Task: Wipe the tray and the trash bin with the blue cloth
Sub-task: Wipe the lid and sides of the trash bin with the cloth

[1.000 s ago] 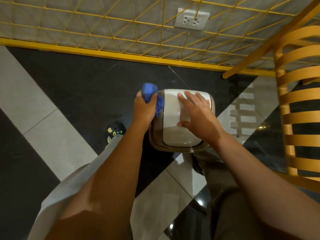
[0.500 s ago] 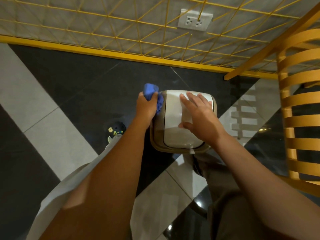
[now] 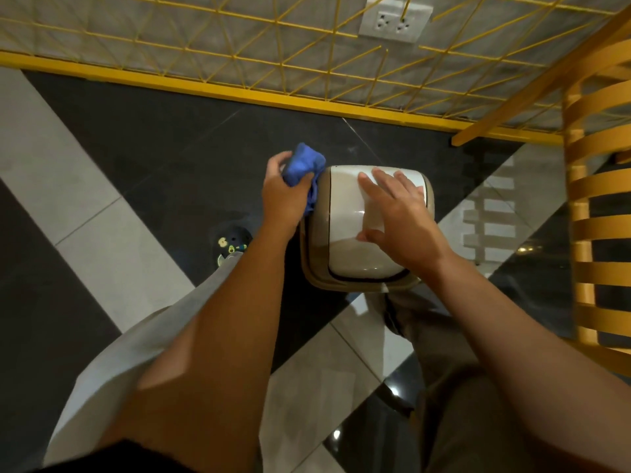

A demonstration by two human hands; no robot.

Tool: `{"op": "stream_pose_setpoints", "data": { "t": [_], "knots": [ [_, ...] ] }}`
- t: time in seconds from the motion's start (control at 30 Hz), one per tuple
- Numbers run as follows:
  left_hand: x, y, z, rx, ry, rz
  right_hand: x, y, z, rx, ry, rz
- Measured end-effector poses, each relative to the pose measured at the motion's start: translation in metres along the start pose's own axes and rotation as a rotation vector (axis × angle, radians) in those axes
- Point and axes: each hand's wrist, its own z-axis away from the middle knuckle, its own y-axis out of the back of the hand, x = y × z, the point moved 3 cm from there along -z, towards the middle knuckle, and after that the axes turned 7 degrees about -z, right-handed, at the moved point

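The left hand [image 3: 285, 196] grips the cloth [image 3: 302, 165], its fingers and thumb curled round a bunched blue wad. Part of the wad sticks out past the knuckles on the far side. A fold hangs down between the palm and the bin [image 3: 316, 257]. The cloth touches the bin's left wall, high up near the far left corner of the lid [image 3: 343, 206].

The right hand [image 3: 403, 223] holds nothing. It lies flat on the lid with straight, slightly spread fingers [image 3: 382, 177] that point toward the wall. The thumb is out to the near side, and the palm covers the right half of the lid.

The bin is tan with a glossy white lid set inside its rim. It stands upright on the floor [image 3: 153, 148], which is laid in dark and pale polished tiles. A leg [image 3: 444, 370] in brown trousers is just behind the bin on the near side. A dark shoe [image 3: 232, 242] with small coloured marks shows left of the bin, close under the left forearm. A pale grey surface runs under that forearm toward the lower left; I cannot tell what it is.

Beyond the bin a yellow strip [image 3: 205, 88] runs along the foot of the wall. Above it is a yellow wire grid [image 3: 239, 56], with a white double socket [image 3: 396, 22] behind the wires. A slatted wooden chair [image 3: 601, 186] stands at the right, apart from the bin. Its slats are mirrored in the shiny floor between the two.
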Motion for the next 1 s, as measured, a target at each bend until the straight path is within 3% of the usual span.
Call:
{"op": "stream_pose_setpoints", "data": {
  "t": [0.13,0.47,0.7,0.87,1.0],
  "knots": [
    [-0.01,0.004,-0.008,-0.057,0.052,-0.237,-0.001,-0.001,0.001,0.015,-0.003,0.016],
    [-0.07,0.014,0.07,0.071,0.187,-0.153,-0.002,0.0,0.002,0.021,-0.006,-0.013],
    [-0.042,0.006,0.029,0.101,0.101,-0.177,-0.003,0.001,0.001,0.003,0.005,0.008],
    [-0.015,0.002,-0.009,0.032,0.002,-0.276,-0.003,0.001,0.002,0.007,0.001,0.009],
    [-0.031,0.008,0.012,-0.016,0.067,-0.227,-0.003,0.0,0.002,0.014,-0.011,-0.006]
  ]
}}
